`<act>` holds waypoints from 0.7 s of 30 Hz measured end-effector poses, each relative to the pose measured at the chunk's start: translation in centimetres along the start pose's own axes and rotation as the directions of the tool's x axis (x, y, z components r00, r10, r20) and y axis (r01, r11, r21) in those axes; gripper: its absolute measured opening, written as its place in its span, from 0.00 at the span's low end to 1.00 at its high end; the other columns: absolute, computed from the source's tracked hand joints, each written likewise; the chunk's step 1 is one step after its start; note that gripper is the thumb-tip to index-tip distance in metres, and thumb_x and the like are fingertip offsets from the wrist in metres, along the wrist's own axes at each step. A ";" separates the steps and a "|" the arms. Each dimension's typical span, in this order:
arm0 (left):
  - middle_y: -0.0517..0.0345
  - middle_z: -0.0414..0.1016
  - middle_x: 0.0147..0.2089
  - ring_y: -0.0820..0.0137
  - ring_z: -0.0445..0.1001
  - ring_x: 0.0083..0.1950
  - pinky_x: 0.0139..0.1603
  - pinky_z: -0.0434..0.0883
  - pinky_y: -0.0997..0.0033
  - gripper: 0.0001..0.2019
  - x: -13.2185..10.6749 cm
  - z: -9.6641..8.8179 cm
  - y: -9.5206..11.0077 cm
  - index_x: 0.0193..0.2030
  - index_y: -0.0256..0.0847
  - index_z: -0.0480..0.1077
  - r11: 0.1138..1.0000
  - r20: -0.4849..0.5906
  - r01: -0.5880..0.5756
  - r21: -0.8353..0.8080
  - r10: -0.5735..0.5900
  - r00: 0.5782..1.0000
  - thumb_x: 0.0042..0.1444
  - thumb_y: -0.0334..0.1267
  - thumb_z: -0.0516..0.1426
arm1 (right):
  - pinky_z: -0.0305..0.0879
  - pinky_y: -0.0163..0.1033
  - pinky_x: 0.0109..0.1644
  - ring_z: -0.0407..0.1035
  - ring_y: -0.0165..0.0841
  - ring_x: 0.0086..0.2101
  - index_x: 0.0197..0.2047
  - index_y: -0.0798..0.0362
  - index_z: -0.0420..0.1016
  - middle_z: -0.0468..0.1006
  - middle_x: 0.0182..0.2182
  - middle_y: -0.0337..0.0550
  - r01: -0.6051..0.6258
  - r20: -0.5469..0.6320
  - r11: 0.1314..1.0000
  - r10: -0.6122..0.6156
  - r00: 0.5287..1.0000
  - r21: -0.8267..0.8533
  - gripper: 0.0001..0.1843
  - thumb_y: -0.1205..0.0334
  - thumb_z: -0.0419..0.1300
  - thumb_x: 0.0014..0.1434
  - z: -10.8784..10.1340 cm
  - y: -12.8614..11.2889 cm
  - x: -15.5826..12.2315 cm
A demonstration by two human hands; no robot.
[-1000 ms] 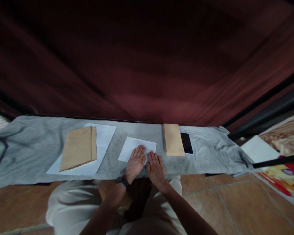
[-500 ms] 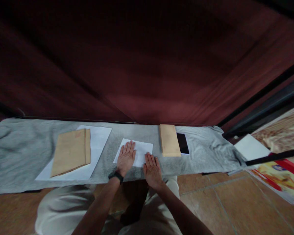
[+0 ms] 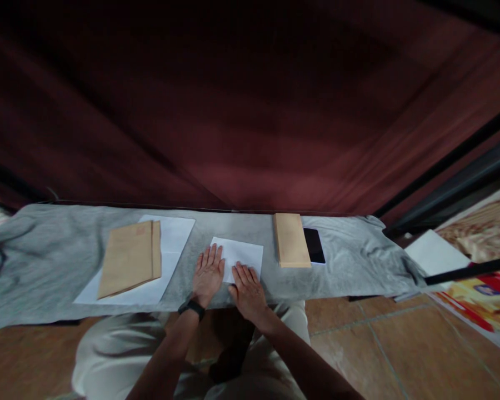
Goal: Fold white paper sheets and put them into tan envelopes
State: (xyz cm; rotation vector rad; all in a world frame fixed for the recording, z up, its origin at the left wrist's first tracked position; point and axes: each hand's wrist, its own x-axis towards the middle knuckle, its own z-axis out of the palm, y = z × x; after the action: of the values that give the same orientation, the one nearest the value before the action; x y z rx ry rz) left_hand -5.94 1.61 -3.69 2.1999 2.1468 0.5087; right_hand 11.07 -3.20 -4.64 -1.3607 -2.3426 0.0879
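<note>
A small white sheet of paper point(image 3: 244, 253), perhaps folded, lies flat on the grey cloth in front of me. My left hand point(image 3: 207, 273) rests flat on its left edge, fingers stretched out and pointing away from me. On the paper's near edge lies my right hand point(image 3: 249, 290), also flat, with its fingers angled up and to the left. Neither hand grasps anything. Part of the paper is hidden under both hands. A dark watch point(image 3: 192, 308) is on my left wrist.
Left of me, brown envelopes point(image 3: 127, 258) lie on larger white sheets point(image 3: 175, 236). To the right is a stack of narrow tan envelopes point(image 3: 292, 241) beside a dark-screened phone point(image 3: 314, 246). Grey cloth point(image 3: 354, 266) covers the narrow surface; a dark red curtain point(image 3: 250, 139) hangs behind.
My left hand has slid left to the paper's left edge. My right hand has moved left, further onto the near part of the paper. The view has shifted slightly.
</note>
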 end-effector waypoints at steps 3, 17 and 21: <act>0.46 0.56 0.75 0.58 0.50 0.77 0.75 0.51 0.48 0.29 -0.4 0.0 -0.4 0.74 0.39 0.55 0.999 -0.019 0.039 -0.017 -0.039 0.999 0.68 0.42 0.42 | 0.50 0.50 0.72 0.55 0.39 0.69 0.73 0.56 0.56 0.61 0.70 0.51 -0.010 0.012 1.000 0.010 1.000 -0.011 0.31 0.52 0.51 0.73 -0.9 1.2 -1.3; 0.35 0.66 0.69 0.50 0.63 0.70 0.69 0.61 0.47 0.29 -3.4 -1.8 -1.6 0.70 0.28 0.60 0.989 -0.086 0.145 -0.013 -0.146 0.986 0.67 0.41 0.43 | 0.51 0.52 0.72 0.56 0.42 0.68 0.74 0.58 0.53 0.60 0.70 0.52 -0.094 0.002 0.995 0.094 0.996 -0.035 0.32 0.55 0.50 0.73 -2.3 3.6 -5.0; 0.36 0.74 0.61 0.50 0.71 0.62 0.62 0.68 0.48 0.28 -2.8 -3.1 -0.9 0.68 0.30 0.62 0.978 -0.052 0.196 -0.075 -0.200 0.978 0.63 0.38 0.49 | 0.52 0.52 0.71 0.56 0.42 0.68 0.74 0.58 0.54 0.61 0.70 0.53 -0.099 -0.005 0.994 0.099 0.995 -0.039 0.31 0.55 0.50 0.72 -2.3 3.4 -4.9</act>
State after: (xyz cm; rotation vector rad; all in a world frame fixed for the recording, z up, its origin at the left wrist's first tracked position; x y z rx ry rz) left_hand -7.56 -1.69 -1.59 1.9318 2.3067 0.6336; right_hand 16.84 -5.93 -5.07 -1.4945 -2.2852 0.0700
